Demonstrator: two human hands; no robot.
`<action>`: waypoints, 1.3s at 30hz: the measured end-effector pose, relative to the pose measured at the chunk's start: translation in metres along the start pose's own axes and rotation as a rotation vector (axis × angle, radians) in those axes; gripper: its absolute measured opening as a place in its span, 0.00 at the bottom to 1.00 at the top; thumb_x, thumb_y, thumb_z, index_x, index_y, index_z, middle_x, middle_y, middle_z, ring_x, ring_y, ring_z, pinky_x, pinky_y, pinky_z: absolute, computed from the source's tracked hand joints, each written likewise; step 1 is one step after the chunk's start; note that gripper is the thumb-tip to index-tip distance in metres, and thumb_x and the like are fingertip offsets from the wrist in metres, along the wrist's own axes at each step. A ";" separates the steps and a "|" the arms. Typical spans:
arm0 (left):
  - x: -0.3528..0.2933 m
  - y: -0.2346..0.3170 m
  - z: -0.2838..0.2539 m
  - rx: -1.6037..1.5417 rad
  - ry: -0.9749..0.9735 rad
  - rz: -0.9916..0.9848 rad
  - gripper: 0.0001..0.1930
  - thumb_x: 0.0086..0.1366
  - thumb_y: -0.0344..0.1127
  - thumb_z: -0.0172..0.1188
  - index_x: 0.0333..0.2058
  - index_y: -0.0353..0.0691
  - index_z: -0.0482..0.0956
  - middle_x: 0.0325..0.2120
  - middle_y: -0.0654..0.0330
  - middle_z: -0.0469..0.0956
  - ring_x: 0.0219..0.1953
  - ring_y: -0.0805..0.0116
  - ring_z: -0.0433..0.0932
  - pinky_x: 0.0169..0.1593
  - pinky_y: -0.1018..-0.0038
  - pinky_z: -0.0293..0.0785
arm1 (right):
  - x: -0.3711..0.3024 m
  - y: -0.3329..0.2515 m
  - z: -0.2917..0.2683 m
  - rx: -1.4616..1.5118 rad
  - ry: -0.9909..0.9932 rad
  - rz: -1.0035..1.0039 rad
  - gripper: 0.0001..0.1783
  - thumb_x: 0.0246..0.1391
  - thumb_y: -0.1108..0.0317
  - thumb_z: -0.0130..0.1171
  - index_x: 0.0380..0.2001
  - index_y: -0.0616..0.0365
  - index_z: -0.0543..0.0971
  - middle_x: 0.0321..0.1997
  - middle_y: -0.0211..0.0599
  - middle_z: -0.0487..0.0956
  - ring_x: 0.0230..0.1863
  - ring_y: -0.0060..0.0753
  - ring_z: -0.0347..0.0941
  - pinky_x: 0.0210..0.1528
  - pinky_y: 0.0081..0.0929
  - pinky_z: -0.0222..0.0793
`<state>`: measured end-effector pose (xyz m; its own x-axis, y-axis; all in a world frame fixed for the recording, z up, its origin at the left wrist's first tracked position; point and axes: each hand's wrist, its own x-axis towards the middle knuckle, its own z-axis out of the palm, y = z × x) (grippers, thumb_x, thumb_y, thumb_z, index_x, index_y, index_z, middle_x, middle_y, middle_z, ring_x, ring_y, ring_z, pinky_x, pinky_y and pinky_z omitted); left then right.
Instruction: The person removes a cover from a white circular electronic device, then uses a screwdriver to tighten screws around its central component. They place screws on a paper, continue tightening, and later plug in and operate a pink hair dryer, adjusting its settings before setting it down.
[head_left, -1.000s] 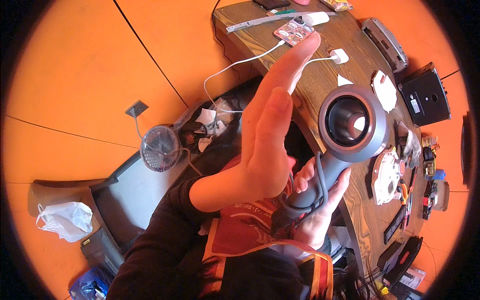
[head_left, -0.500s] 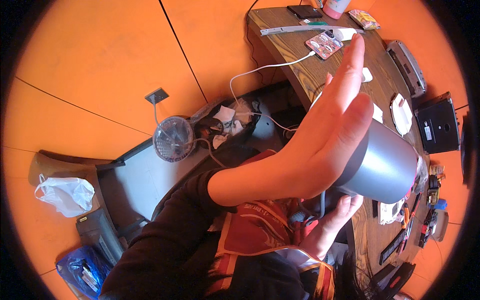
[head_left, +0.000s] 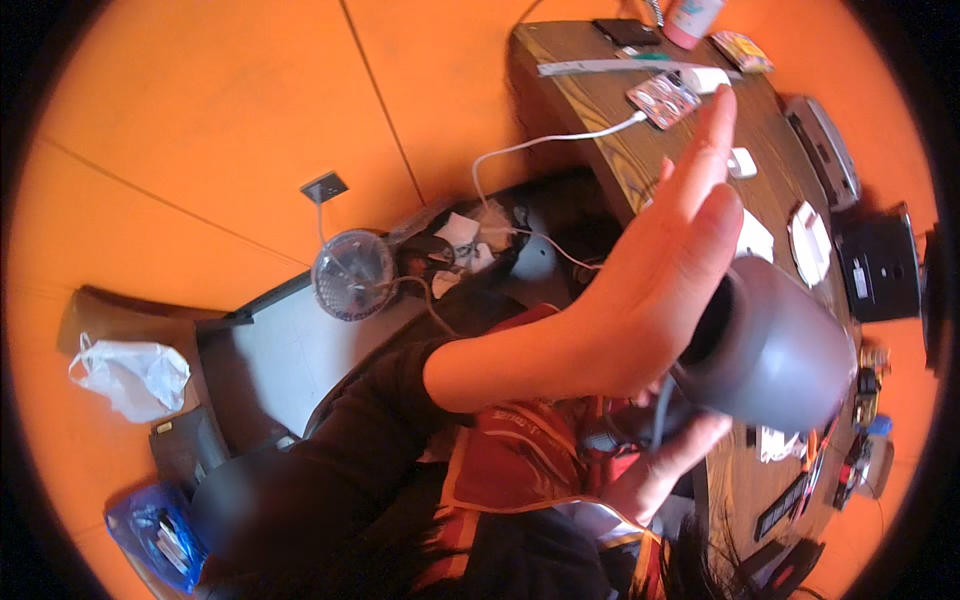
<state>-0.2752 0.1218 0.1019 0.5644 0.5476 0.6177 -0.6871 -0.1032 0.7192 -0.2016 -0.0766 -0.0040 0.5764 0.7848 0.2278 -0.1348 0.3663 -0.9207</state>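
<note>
My left hand is raised, with its fingers stretched out and holding nothing. Just right of its palm is a matte grey cylinder with a dark open end tilted toward that palm. From this view I cannot tell its exact kind. My right hand is closed below the cylinder and seems to hold it up from underneath, though most of its fingers are hidden. A thin grey loop, perhaps a cord, hangs between my two hands.
On the wooden desk at right lie a patterned phone on a white cable, a metal strip, a white dish and several tools. A mesh basket, a wall socket and a white bag are at left.
The grey cylinder has turned and shifted slightly right and down, so its dark open end now shows. My left hand stays stretched out. The whole view has shifted a little.
</note>
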 end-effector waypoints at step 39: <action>-0.007 -0.009 0.001 0.038 -0.168 -0.060 0.54 0.41 0.36 0.74 0.61 0.29 0.47 0.61 0.44 0.52 0.65 0.58 0.50 0.64 0.67 0.46 | 0.026 -0.009 0.059 0.486 0.475 0.406 0.44 0.50 0.26 0.30 0.38 0.61 0.70 0.17 0.30 0.65 0.15 0.26 0.59 0.18 0.20 0.56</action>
<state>-0.2723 0.1178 0.0913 0.6748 0.4075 0.6153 -0.6337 -0.1074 0.7661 -0.2326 -0.0302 0.0286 0.6742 0.6466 -0.3570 -0.6824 0.3604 -0.6360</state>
